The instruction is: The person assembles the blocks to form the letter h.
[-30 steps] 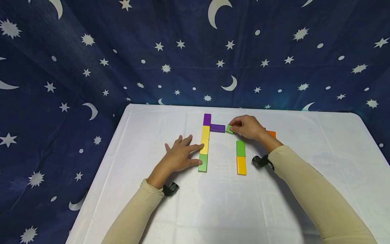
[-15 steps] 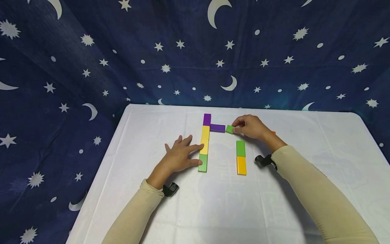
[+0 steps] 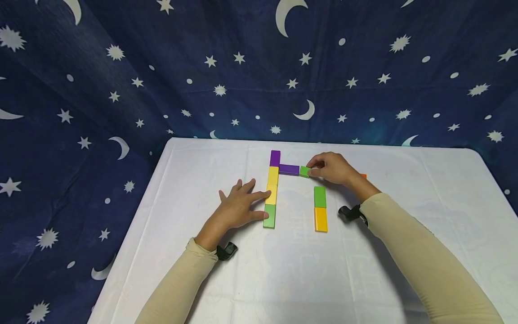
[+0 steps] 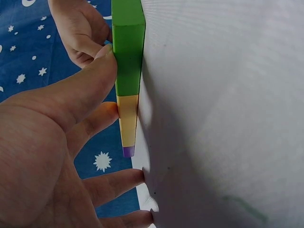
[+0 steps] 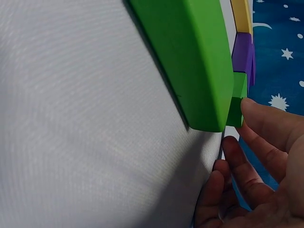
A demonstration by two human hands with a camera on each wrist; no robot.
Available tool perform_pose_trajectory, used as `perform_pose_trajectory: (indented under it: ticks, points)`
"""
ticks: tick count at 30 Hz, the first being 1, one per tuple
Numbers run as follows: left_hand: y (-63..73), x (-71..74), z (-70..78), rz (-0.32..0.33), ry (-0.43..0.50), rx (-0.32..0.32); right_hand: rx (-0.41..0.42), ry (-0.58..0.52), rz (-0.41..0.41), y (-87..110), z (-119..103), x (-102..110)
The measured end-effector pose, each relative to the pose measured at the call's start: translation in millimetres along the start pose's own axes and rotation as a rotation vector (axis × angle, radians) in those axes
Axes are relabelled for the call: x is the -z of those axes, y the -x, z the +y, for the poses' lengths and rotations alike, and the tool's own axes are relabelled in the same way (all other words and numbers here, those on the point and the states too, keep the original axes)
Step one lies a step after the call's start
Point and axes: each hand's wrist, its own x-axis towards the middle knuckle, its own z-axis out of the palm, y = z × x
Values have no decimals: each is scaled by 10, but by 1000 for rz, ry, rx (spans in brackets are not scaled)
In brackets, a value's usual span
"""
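Thumb and index finger of my right hand (image 3: 331, 169) pinch the right end of a small green block (image 3: 304, 171) in the head view. The block's left end meets a purple block (image 3: 289, 169) laid crosswise. That purple block joins a column made of a purple block (image 3: 275, 158), two yellow blocks (image 3: 273, 175) and a light green block (image 3: 270, 222). My left hand (image 3: 236, 208) lies left of the column with spread fingers. Its thumb touches the green block (image 4: 129, 57) at the near end, and its index finger touches a yellow one, as the left wrist view shows.
A second, shorter column of a green block (image 3: 319, 197) and an orange-yellow block (image 3: 320, 219) lies to the right. Part of an orange block (image 3: 364, 176) peeks out behind the right forearm. A starry blue cloth (image 3: 259, 67) hangs beyond the white table (image 3: 243, 288).
The small green block, tilted earlier, has turned into line with the crosswise purple block. My right hand shifted slightly right, then a little back left. The left hand stayed in place.
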Motion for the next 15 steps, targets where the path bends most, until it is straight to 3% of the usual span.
perform_pose_trajectory:
  ticks: [15]
  points:
    - [-11, -11, -9, 3, -3, 2, -10, 8, -2, 2, -18, 8]
